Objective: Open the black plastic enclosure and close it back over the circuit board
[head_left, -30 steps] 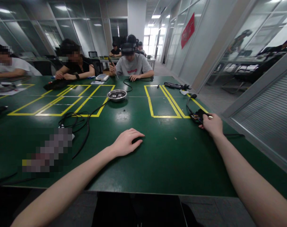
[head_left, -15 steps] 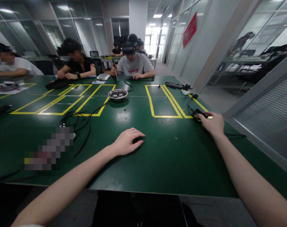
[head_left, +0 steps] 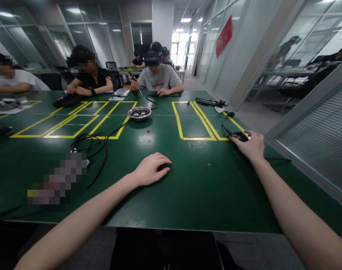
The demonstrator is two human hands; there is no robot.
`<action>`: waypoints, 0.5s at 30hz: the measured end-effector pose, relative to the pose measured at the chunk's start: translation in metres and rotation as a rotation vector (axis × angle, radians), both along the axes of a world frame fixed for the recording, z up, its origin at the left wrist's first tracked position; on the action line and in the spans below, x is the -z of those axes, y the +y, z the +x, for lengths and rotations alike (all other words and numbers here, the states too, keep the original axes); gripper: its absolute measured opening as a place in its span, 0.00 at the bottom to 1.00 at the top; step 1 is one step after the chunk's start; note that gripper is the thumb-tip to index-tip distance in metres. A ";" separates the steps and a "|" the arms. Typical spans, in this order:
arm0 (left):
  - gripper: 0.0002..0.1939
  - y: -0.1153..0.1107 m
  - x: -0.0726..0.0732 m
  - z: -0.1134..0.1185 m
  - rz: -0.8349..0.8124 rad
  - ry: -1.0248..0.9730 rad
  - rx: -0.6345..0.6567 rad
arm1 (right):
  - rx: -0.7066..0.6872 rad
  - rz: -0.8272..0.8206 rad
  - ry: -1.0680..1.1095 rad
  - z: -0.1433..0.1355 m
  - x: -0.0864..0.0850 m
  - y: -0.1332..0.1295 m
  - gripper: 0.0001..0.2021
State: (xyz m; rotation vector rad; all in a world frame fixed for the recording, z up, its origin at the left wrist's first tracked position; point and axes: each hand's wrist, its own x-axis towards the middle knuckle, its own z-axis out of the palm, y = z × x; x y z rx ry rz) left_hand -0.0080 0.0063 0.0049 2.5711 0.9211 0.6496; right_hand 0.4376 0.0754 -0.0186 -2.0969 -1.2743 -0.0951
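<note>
Dark device point(head_left: 241, 137) in right hand point(head_left: 252, 145), left hand point(head_left: 151, 170) on table point(head_left: 193, 198)

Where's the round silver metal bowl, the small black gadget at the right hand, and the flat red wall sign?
Round silver metal bowl point(head_left: 139, 119), head view: near outer wall.
Small black gadget point(head_left: 241, 136), head view: visible upper face.
Flat red wall sign point(head_left: 224, 36), head view: middle.

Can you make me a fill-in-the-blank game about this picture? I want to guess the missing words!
1. The hand holding the small dark device is the person's ____ one.
2. The table under the other hand is coloured ____.
3. The strips of tape on that table are ____.
4. The sign hanging high on the glass wall is ____.

Missing words: right; green; yellow; red.
</note>
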 end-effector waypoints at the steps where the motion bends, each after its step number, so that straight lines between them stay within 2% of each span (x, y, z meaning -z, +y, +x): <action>1: 0.11 0.000 0.000 0.000 0.002 0.000 0.001 | 0.027 0.009 0.003 -0.003 -0.003 -0.002 0.25; 5: 0.11 0.000 0.000 0.000 0.008 0.006 0.008 | -0.004 0.002 0.026 -0.014 -0.013 -0.007 0.18; 10: 0.10 -0.001 0.000 -0.001 0.014 0.003 0.003 | 0.035 0.022 0.022 -0.021 -0.021 -0.009 0.16; 15: 0.10 -0.001 -0.001 -0.001 0.012 0.005 0.008 | 0.075 0.039 -0.014 -0.019 -0.018 -0.008 0.16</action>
